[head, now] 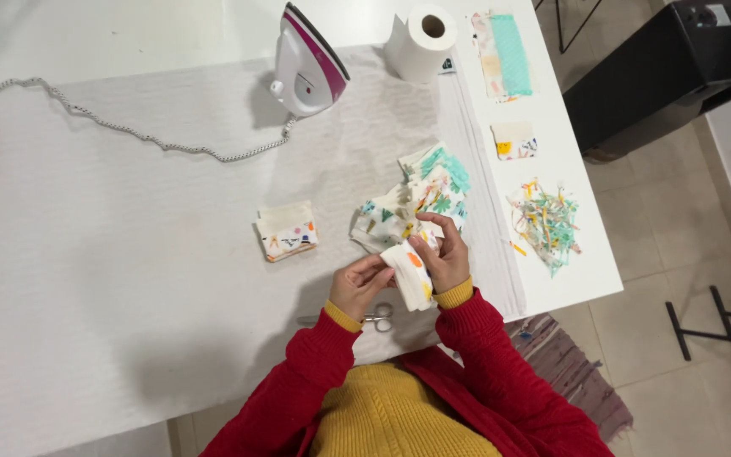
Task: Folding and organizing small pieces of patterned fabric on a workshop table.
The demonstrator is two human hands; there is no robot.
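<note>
Both hands pinch small printed fabric piece (408, 272): left hand (357, 286) below-left, right hand (443, 254) above-right; long axis toward body.

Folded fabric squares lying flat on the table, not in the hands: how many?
2: one folded square left of the loose fabric pile, one smaller square near the right table edge. More may hide within the pile.
</note>
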